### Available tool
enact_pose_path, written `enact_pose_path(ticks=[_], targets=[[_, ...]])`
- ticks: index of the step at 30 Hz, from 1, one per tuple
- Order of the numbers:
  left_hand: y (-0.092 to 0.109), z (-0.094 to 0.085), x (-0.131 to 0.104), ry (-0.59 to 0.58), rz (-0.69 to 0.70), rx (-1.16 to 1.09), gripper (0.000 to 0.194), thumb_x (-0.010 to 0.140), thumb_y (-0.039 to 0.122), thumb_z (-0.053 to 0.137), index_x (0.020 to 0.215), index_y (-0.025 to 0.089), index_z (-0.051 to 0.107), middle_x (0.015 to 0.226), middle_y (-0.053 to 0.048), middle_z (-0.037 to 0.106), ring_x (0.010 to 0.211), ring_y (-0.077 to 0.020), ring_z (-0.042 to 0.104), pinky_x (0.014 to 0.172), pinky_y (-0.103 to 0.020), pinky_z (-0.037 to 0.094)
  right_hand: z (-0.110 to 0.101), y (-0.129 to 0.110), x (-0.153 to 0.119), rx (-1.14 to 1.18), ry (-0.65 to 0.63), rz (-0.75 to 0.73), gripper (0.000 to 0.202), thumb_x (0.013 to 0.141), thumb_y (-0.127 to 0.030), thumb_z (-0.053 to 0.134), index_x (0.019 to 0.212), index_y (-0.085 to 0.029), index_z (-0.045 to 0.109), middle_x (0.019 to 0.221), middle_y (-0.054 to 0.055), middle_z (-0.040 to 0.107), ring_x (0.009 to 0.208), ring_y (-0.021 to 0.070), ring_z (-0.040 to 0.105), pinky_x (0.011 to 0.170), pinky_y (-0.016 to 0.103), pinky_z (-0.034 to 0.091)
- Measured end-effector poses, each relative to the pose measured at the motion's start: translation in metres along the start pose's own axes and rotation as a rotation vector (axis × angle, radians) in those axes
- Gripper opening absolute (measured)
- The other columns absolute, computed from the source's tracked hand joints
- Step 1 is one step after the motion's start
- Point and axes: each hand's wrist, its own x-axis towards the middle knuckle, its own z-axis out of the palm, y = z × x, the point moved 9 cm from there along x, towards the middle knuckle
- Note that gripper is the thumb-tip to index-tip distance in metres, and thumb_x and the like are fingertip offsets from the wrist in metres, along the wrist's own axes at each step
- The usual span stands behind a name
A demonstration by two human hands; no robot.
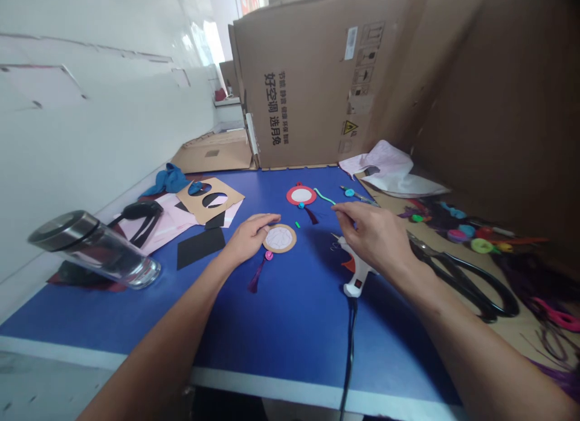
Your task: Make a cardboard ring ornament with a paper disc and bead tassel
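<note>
My left hand [248,237] rests at the left edge of a tan-rimmed round disc [280,238], fingers stretched over its rim. A pink bead [269,255] and a purple tassel [255,278] hang from that disc. Pinched in the fingertips of my right hand [369,234] is one end of a mint-green cord [324,197]. The cord's other end lies close to a red-rimmed disc [301,196] with a blue bead and a dark tassel. Between the discs lies a small green piece [298,224]. A white glue gun [359,269] sits below my right hand.
On the left are a glass bottle [109,252], black paper [200,248] and cardboard with round holes [209,200]. Large scissors [462,276] and coloured beads and cords lie on cardboard at right. A big carton [312,77] stands behind. The glue gun's cable [350,354] crosses the front edge.
</note>
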Motion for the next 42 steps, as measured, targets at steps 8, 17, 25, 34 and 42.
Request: enact_pose_path(ticks=[8, 17, 25, 34, 42], targets=[[0.011, 0.016, 0.013, -0.298, 0.090, 0.159, 0.051, 0.103, 0.017, 0.049, 0.141, 0.032, 0.079, 0.148, -0.001, 0.078, 0.151, -0.0230, 0.062, 0.130, -0.045, 0.046, 0.004, 0.001, 0.001, -0.009, -0.018, -0.009, 0.034, 0.109, -0.028, 0.052, 0.118, -0.027, 0.085, 0.110, 0.007, 0.088, 0.101, 0.0284, 0.081, 0.070, 0.033, 0.053], [0.017, 0.021, 0.012, -0.358, 0.139, 0.179, 0.060, 0.092, 0.008, 0.053, 0.139, 0.035, 0.080, 0.148, 0.002, 0.077, 0.148, -0.0212, 0.065, 0.129, -0.039, 0.047, 0.010, 0.004, 0.001, -0.020, -0.046, -0.004, 0.031, 0.110, -0.026, 0.054, 0.117, -0.027, 0.084, 0.114, 0.008, 0.087, 0.102, 0.0283, 0.080, 0.073, 0.032, 0.052], [0.006, 0.018, 0.012, -0.277, 0.076, 0.259, 0.057, 0.095, 0.011, 0.052, 0.139, 0.035, 0.081, 0.144, -0.002, 0.079, 0.136, -0.0251, 0.071, 0.121, -0.040, 0.053, 0.010, 0.004, 0.002, -0.041, -0.052, -0.008, 0.032, 0.110, -0.025, 0.054, 0.118, -0.027, 0.085, 0.113, 0.008, 0.088, 0.101, 0.0285, 0.081, 0.070, 0.033, 0.051], [-0.010, 0.015, 0.008, -0.155, -0.039, 0.360, 0.072, 0.085, -0.001, 0.050, 0.144, 0.031, 0.078, 0.145, -0.004, 0.078, 0.127, -0.0288, 0.071, 0.115, -0.045, 0.056, 0.006, 0.002, 0.002, -0.036, -0.044, -0.007, 0.033, 0.110, -0.026, 0.053, 0.120, -0.028, 0.085, 0.116, 0.007, 0.088, 0.101, 0.0290, 0.081, 0.066, 0.034, 0.048], [-0.021, -0.014, -0.017, 0.004, -0.033, 0.268, 0.060, 0.093, 0.004, 0.049, 0.144, 0.021, 0.075, 0.153, -0.010, 0.073, 0.144, -0.0272, 0.066, 0.130, -0.052, 0.048, 0.008, 0.002, 0.000, -0.030, -0.031, -0.016, 0.031, 0.108, -0.024, 0.056, 0.118, -0.027, 0.086, 0.114, 0.007, 0.088, 0.101, 0.0294, 0.081, 0.064, 0.034, 0.045]])
